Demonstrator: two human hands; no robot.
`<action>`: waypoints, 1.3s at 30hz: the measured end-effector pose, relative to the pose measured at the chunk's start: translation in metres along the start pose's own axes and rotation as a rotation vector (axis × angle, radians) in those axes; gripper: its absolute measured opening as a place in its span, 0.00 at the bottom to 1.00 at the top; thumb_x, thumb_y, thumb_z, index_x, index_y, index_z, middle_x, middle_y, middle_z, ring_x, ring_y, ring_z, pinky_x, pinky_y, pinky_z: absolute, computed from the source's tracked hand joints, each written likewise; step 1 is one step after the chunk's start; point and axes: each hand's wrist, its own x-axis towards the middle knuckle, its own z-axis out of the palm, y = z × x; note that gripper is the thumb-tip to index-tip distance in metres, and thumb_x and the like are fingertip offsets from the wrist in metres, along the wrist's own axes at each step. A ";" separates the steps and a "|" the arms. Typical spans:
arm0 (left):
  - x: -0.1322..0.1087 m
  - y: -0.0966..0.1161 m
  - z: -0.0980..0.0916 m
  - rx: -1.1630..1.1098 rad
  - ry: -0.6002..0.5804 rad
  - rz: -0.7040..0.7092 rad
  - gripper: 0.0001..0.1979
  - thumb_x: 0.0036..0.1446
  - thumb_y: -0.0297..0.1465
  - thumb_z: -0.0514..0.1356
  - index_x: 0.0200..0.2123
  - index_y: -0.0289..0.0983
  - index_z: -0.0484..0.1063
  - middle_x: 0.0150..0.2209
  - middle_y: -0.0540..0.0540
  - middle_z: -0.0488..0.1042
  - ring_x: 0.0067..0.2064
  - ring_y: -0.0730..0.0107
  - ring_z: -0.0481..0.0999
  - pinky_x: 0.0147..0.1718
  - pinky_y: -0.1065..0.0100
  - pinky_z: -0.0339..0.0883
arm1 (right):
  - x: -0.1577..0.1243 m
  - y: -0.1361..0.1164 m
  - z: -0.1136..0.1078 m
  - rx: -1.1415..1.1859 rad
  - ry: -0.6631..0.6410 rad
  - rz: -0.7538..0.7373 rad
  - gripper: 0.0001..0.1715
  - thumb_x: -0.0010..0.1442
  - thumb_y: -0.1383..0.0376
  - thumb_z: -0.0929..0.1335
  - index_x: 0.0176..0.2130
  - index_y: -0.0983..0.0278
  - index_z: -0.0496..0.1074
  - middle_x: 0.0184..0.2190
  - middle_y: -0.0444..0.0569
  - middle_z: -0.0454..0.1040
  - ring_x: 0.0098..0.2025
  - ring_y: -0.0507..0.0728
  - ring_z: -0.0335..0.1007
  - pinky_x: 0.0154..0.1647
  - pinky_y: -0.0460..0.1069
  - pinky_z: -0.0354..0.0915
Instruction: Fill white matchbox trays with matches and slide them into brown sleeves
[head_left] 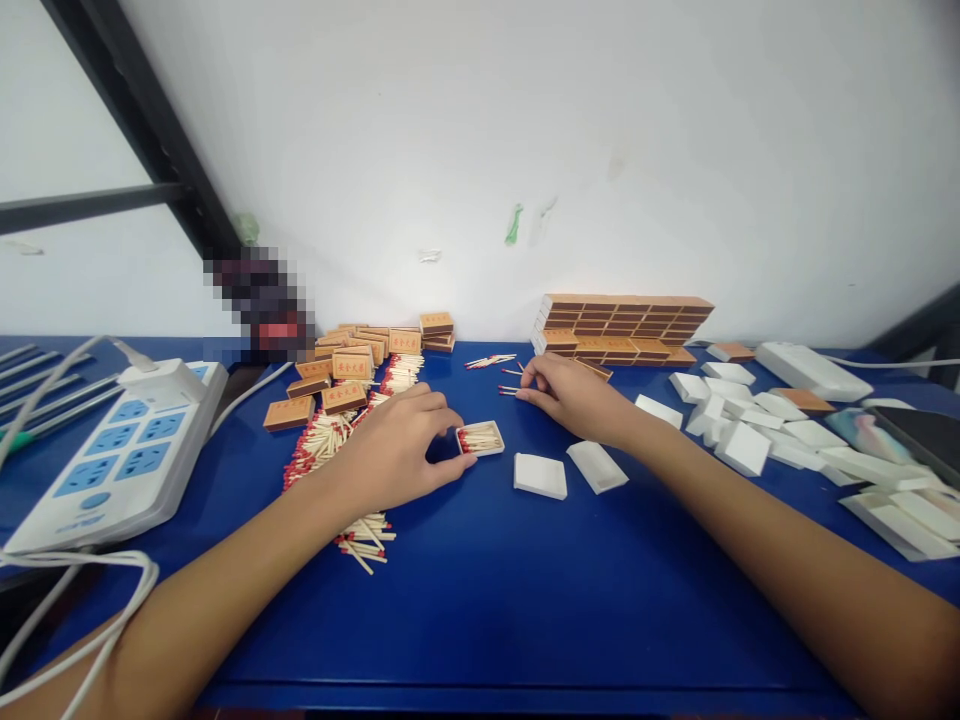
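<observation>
My left hand point(405, 440) grips the left end of a small white matchbox tray point(491, 450) between thumb and fingers. Red-tipped matches point(478, 437) lie lengthwise inside it. Just beyond the tray, my right hand point(574, 398) is closed in a pinch on a match point(508, 390), its red head pointing left. A few loose matches point(491, 361) lie on the blue table point(480, 590) behind. Under and beside my left forearm spreads a long heap of matches point(322, 440). Two white trays, one point(540, 476) nearer and another point(596, 467), rest right of the held tray.
Orange matchboxes point(343, 396) are piled at the back left, and a neat stack of matchboxes point(626, 320) stands against the wall. Many white trays point(742, 447) are scattered at right, near a phone point(915, 435). A power strip point(124, 450) with white cables occupies the left.
</observation>
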 end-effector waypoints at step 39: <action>-0.001 -0.001 0.003 0.002 0.008 0.009 0.15 0.66 0.41 0.66 0.46 0.36 0.81 0.38 0.44 0.78 0.44 0.57 0.76 0.43 0.58 0.70 | 0.014 -0.029 0.006 -0.240 0.004 0.360 0.12 0.74 0.62 0.64 0.45 0.64 0.75 0.43 0.62 0.83 0.47 0.68 0.80 0.41 0.56 0.67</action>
